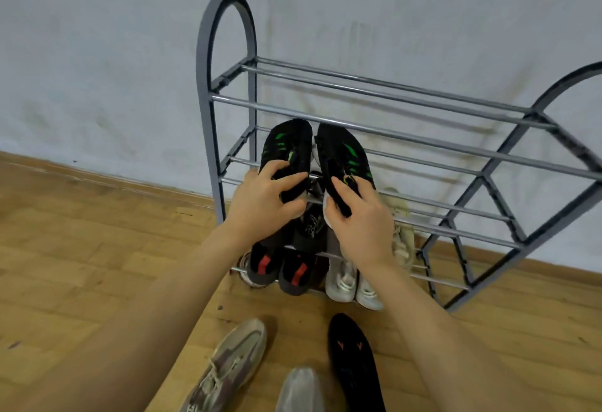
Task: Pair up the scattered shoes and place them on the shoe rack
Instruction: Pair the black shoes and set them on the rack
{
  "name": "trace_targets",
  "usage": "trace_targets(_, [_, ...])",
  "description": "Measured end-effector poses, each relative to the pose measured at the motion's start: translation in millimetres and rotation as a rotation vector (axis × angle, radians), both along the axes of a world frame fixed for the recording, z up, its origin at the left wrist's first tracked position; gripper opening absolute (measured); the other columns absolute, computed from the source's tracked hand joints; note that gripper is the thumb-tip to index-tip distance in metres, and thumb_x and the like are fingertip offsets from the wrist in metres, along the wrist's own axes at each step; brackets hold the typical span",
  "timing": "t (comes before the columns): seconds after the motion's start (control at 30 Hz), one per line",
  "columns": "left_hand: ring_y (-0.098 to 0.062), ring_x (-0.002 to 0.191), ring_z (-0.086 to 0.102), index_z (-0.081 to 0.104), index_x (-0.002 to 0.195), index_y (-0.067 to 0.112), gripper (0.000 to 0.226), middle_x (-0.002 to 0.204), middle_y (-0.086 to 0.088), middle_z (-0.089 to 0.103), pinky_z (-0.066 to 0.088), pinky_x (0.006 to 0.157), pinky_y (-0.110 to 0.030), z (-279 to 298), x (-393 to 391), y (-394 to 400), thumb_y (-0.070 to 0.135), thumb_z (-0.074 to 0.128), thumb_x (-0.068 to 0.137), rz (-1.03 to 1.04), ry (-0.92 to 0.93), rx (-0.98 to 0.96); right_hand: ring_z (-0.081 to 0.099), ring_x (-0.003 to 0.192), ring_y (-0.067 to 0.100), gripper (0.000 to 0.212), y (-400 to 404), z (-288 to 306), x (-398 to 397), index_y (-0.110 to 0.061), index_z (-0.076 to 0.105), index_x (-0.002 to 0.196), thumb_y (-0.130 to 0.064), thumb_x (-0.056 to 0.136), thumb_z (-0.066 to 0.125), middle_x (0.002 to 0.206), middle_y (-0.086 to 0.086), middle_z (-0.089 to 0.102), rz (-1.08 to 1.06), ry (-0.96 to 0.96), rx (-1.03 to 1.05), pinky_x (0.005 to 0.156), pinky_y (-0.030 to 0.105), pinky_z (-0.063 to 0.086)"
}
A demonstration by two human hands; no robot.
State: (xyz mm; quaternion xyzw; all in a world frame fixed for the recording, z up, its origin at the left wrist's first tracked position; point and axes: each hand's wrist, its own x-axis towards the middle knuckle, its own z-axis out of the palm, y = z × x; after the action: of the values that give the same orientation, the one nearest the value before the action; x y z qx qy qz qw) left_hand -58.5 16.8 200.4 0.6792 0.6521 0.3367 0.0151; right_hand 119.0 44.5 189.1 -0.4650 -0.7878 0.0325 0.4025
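Observation:
A grey metal shoe rack (384,131) stands against the wall. Two black shoes with green stripes lie side by side on its middle shelf, toes toward the wall. My left hand (264,200) grips the heel of the left green-striped shoe (288,144). My right hand (361,219) grips the heel of the right green-striped shoe (342,151). On the bottom shelf sit a black pair with red heel tabs (280,268) and a white pair (351,284). A beige shoe (402,232) lies on a lower shelf at the right.
On the wooden floor in front of the rack lie a beige-and-brown sneaker (228,362), a grey shoe (301,390) and a black shoe with red marks (353,362). The top shelf bars (391,95) hold nothing. A pale wall is behind the rack.

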Motion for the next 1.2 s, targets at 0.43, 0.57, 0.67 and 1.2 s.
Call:
trace_targets(0.43, [-0.041, 0.127, 0.035, 0.030, 0.141, 0.040, 0.058, 0.154, -0.011, 0.013, 0.047, 0.088, -0.050, -22, -17, 22, 0.054, 0.046, 0.087, -0.004, 0.139, -0.096, 0.010, 0.141, 0.037, 0.050, 35, -16, -6, -0.043, 0.037, 0.137, -0.059, 0.090, 0.036, 0.155, 0.010, 0.015, -0.105, -0.216, -0.166, 0.111, 0.056, 0.016])
trace_targets(0.57, [-0.041, 0.131, 0.030, 0.041, 0.138, 0.031, 0.048, 0.152, -0.010, 0.022, 0.043, 0.096, -0.053, -21, -11, 17, 0.038, 0.050, 0.092, -0.012, 0.046, -0.088, 0.013, 0.140, 0.030, 0.050, 32, -17, -6, -0.043, 0.036, 0.138, -0.057, 0.090, 0.038, 0.152, 0.009, 0.024, -0.004, -0.082, -0.354, 0.111, 0.046, 0.019])
trace_targets(0.67, [-0.042, 0.129, 0.032, 0.052, 0.131, 0.021, 0.041, 0.147, -0.009, 0.034, 0.040, 0.099, -0.054, -19, -12, 17, 0.029, 0.054, 0.091, -0.047, -0.028, -0.036, 0.017, 0.139, 0.030, 0.042, 34, -15, -13, -0.034, 0.047, 0.134, -0.044, 0.093, 0.046, 0.149, 0.009, 0.030, -0.006, -0.017, -0.328, 0.110, 0.042, 0.021])
trace_targets(1.2, [-0.047, 0.119, 0.041, 0.058, 0.125, 0.014, 0.035, 0.138, -0.016, 0.044, 0.045, 0.091, -0.054, -28, -29, 36, 0.021, 0.056, 0.091, -0.106, 0.008, 0.028, 0.032, 0.127, 0.039, 0.035, 48, -23, -50, -0.028, 0.055, 0.128, -0.038, 0.096, 0.045, 0.138, 0.013, 0.044, -0.119, -0.055, -0.195, 0.104, 0.049, 0.032])
